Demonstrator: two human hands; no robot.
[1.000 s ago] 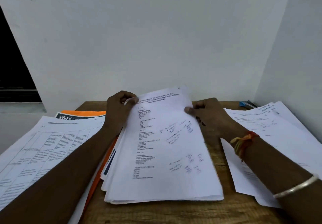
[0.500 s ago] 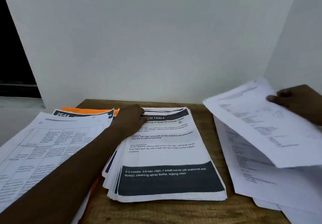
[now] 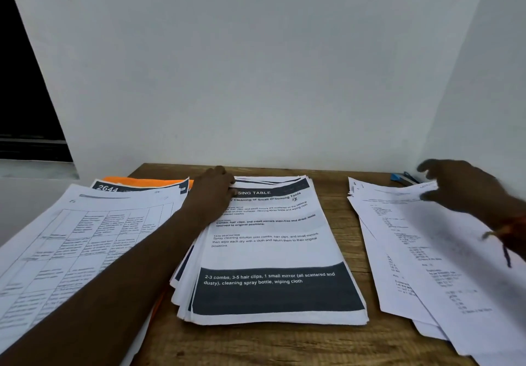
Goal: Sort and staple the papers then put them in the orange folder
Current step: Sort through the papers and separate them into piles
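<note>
Orange folder (image 3: 148,181) under sheets (image 3: 113,212), left hand (image 3: 212,196) flat on middle stack (image 3: 270,251), right hand (image 3: 462,186) fingers (image 3: 427,166) apart

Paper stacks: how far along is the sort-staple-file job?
Done: some sheets sorted into a left pile and a right pile. In hand: left hand rests on the thick middle stack; right hand is at the right pile's far edge. Left: that stack, stapling (blue stapler, apparently, lies by the wall), and filling the orange folder under the left pile.
</note>
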